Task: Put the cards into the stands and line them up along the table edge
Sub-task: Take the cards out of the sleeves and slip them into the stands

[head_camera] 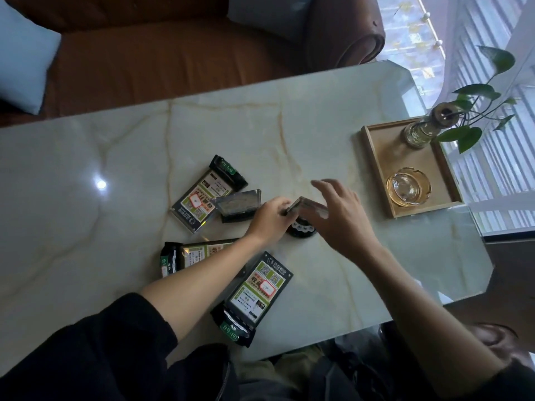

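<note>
From the head camera I look down on a pale marble table with both of my hands working near its middle. My left hand has its fingers curled around the left end of a clear card, gripping it by the edge and holding it tilted above a round black stand that sits on the table directly beneath. My right hand hovers over the right side of that same card with fingers spread wide and relaxed; I cannot tell whether the palm or thumb actually touches the card. Just left of my left hand another clear card in a black stand sits upright, leaning slightly, and its corner overlaps a printed green card with a black stand that lies flat on the table. Nearer to me, a second green card with stand lies flat, partly under my left forearm, and a third lies flat close to the near table edge, stand end towards me. Well apart to the right stands a wooden tray holding an amber glass ashtray and a glass vase with a leafy plant. A brown sofa with a pale blue cushion runs behind the table.
</note>
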`<action>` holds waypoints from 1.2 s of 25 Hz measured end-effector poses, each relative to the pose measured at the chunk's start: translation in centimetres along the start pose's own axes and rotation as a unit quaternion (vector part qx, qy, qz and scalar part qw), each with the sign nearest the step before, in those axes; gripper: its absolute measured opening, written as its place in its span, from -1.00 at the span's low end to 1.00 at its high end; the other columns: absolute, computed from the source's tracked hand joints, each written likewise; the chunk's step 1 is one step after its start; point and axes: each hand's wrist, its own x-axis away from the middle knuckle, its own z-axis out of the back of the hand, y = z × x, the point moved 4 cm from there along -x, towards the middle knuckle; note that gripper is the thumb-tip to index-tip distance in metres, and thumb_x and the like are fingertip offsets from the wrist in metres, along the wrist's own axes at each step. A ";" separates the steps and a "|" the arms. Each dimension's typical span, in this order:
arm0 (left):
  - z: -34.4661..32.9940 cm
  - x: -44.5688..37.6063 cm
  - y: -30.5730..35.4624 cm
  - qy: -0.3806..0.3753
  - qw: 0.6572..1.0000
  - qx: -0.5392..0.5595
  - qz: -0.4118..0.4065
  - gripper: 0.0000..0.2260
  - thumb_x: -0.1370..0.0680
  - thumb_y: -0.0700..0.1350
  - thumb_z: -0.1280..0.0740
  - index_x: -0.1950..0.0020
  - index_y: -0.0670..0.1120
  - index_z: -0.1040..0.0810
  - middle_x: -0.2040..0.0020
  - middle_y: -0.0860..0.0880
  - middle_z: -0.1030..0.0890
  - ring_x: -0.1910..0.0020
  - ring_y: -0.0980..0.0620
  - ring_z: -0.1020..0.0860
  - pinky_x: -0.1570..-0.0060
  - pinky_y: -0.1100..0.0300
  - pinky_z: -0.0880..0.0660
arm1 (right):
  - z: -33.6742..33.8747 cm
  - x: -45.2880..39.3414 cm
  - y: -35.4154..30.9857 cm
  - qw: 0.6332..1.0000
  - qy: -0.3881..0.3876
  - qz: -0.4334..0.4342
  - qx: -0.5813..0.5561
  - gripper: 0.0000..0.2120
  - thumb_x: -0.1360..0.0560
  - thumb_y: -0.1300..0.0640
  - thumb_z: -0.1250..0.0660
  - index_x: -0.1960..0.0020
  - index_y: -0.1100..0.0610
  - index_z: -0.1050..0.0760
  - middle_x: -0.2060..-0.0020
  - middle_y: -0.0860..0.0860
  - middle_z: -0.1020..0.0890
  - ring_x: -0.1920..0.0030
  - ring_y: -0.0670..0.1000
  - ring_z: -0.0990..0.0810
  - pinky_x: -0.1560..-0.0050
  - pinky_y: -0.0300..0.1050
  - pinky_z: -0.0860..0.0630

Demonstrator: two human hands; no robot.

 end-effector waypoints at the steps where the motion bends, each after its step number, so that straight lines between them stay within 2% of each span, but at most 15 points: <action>1: 0.0 0.9 -1.2 -0.008 1.000 -0.002 0.020 -0.73 -0.56 0.04 -0.38 -0.20 -0.06 -0.59 -0.10 0.02 -0.68 -0.09 0.07 -0.63 -0.04 0.16 -0.56 | -0.1 1.8 0.1 0.997 0.080 -0.004 0.000 -0.60 -0.48 0.02 -0.47 -0.23 0.20 -0.55 -0.10 0.13 -0.61 -0.10 0.19 -0.56 -0.15 0.09 -0.47; 3: 0.2 3.2 -4.1 -0.031 0.997 -0.044 0.061 -0.74 -0.55 -0.01 -0.40 -0.21 -0.05 -0.57 -0.12 0.02 -0.65 -0.11 0.04 -0.61 -0.09 0.14 -0.54 | -0.9 5.5 -0.6 0.982 0.184 -0.040 -0.009 -0.79 -0.47 0.10 -0.47 -0.03 0.19 -0.59 0.10 0.09 -0.62 0.04 0.18 -0.57 -0.09 0.05 -0.42; 6: 0.3 6.6 -8.6 -0.063 0.986 -0.091 0.126 -0.66 -0.55 -0.03 -0.39 -0.30 -0.04 -0.53 -0.23 -0.01 -0.60 -0.18 0.00 -0.58 -0.16 0.09 -0.54 | -3.7 9.1 -2.3 0.976 0.208 -0.037 0.051 -0.94 -0.46 0.17 -0.47 0.14 0.14 -0.62 0.16 0.05 -0.66 0.08 0.15 -0.57 -0.18 0.07 -0.36; 9: 0.5 8.4 -10.8 -0.055 0.983 -0.121 0.130 -0.63 -0.55 -0.04 -0.39 -0.35 -0.04 -0.49 -0.30 -0.03 -0.56 -0.23 -0.02 -0.55 -0.23 0.05 -0.52 | -3.9 8.1 -1.9 0.968 0.246 0.005 0.050 -0.96 -0.46 0.23 -0.47 0.16 0.17 -0.63 0.17 0.08 -0.66 0.12 0.14 -0.54 -0.07 0.09 -0.37; 11: 0.7 8.8 -11.3 -0.041 0.983 -0.140 0.112 -0.63 -0.56 -0.04 -0.39 -0.35 -0.03 -0.49 -0.28 -0.03 -0.56 -0.22 -0.02 -0.55 -0.22 0.03 -0.53 | -3.1 6.3 -1.1 0.961 0.273 -0.004 0.043 -0.95 -0.47 0.22 -0.46 0.16 0.17 -0.61 0.20 0.09 -0.64 0.15 0.14 -0.50 -0.02 0.07 -0.37; 14: 0.5 9.3 -11.5 -0.052 0.974 -0.189 0.109 -0.68 -0.55 0.00 -0.40 -0.28 -0.03 -0.51 -0.14 0.04 -0.55 -0.10 0.01 -0.56 -0.09 0.06 -0.56 | -2.8 5.4 -0.5 0.961 0.270 -0.026 0.058 -0.94 -0.48 0.21 -0.42 0.16 0.18 -0.59 0.22 0.11 -0.63 0.17 0.19 -0.52 -0.06 0.08 -0.39; 18: -0.6 9.6 -11.9 -0.088 0.958 -0.238 0.137 -0.73 -0.51 -0.08 -0.44 -0.18 -0.06 -0.52 -0.15 -0.01 -0.54 0.01 0.00 -0.57 -0.01 0.07 -0.59 | -2.3 8.2 -1.7 0.955 0.287 0.029 0.072 -0.92 -0.48 0.23 -0.43 0.19 0.18 -0.60 0.24 0.08 -0.64 0.19 0.16 -0.56 -0.09 0.09 -0.44; 19: -0.7 9.5 -12.3 -0.089 0.956 -0.238 0.144 -0.71 -0.50 -0.10 -0.45 -0.18 -0.07 -0.51 -0.17 -0.02 -0.52 -0.01 -0.02 -0.56 -0.03 0.06 -0.59 | -2.8 9.0 -2.2 0.962 0.267 0.027 0.047 -0.94 -0.47 0.24 -0.43 0.18 0.18 -0.60 0.24 0.07 -0.64 0.19 0.13 -0.56 -0.01 0.06 -0.45; 20: -0.7 9.3 -12.6 -0.086 0.956 -0.236 0.151 -0.70 -0.49 -0.12 -0.45 -0.19 -0.07 -0.50 -0.18 -0.04 -0.52 -0.04 -0.03 -0.55 -0.06 0.06 -0.58 | -4.4 9.9 -2.2 0.977 0.211 -0.007 -0.002 -0.96 -0.47 0.25 -0.43 0.15 0.18 -0.59 0.23 0.05 -0.64 0.20 0.10 -0.55 0.08 0.01 -0.45; 21: -0.7 9.2 -12.9 -0.080 0.956 -0.236 0.154 -0.70 -0.49 -0.14 -0.46 -0.18 -0.06 -0.49 -0.19 -0.05 -0.53 -0.07 -0.04 -0.55 -0.09 0.04 -0.57 | -6.6 10.6 -2.0 0.987 0.116 -0.083 -0.068 -0.96 -0.48 0.22 -0.42 0.10 0.17 -0.56 0.21 0.03 -0.62 0.20 0.07 -0.55 0.16 -0.03 -0.46; 22: -0.7 9.2 -13.0 -0.075 0.955 -0.240 0.156 -0.70 -0.49 -0.15 -0.46 -0.18 -0.06 -0.49 -0.19 -0.06 -0.54 -0.08 -0.05 -0.55 -0.11 0.03 -0.57 | -9.3 11.3 -1.5 0.972 -0.003 -0.191 -0.134 -0.92 -0.50 0.17 -0.41 0.07 0.16 -0.54 0.20 0.02 -0.60 0.21 0.03 -0.54 0.21 -0.07 -0.46; 24: -0.8 9.0 -13.0 -0.067 0.955 -0.242 0.158 -0.66 -0.49 -0.14 -0.47 -0.23 -0.07 -0.50 -0.23 -0.06 -0.55 -0.14 -0.07 -0.55 -0.18 -0.01 -0.54 | -14.6 13.7 -0.8 0.869 -0.189 -0.384 -0.248 -0.85 -0.51 0.10 -0.40 0.12 0.17 -0.52 0.26 0.03 -0.58 0.30 0.00 -0.52 0.28 -0.12 -0.46; 26: -0.9 8.7 -12.8 -0.068 0.960 -0.219 0.161 -0.64 -0.50 -0.13 -0.47 -0.28 -0.11 -0.54 -0.26 -0.06 -0.57 -0.21 -0.08 -0.55 -0.26 -0.01 -0.50 | -17.2 15.2 -0.6 0.760 -0.223 -0.488 -0.366 -0.84 -0.53 0.18 -0.40 0.19 0.22 -0.57 0.38 0.05 -0.62 0.39 0.00 -0.56 0.31 -0.10 -0.52; 27: -0.8 8.8 -12.7 -0.074 0.963 -0.207 0.157 -0.67 -0.51 -0.13 -0.47 -0.26 -0.12 -0.57 -0.25 -0.06 -0.59 -0.20 -0.07 -0.56 -0.25 0.01 -0.50 | -17.8 15.6 -0.6 0.728 -0.211 -0.511 -0.406 -0.86 -0.54 0.23 -0.40 0.17 0.26 -0.60 0.41 0.06 -0.65 0.42 -0.01 -0.57 0.33 -0.10 -0.53; 30: -0.3 8.9 -12.8 -0.094 0.972 -0.159 0.148 -0.76 -0.52 -0.12 -0.46 -0.17 -0.11 -0.63 -0.15 -0.04 -0.66 -0.09 -0.01 -0.61 -0.15 0.10 -0.52 | -17.3 16.0 -0.7 0.690 -0.177 -0.505 -0.487 -0.86 -0.54 0.26 -0.41 -0.03 0.33 -0.63 0.36 0.08 -0.66 0.45 -0.04 -0.53 0.34 -0.15 -0.52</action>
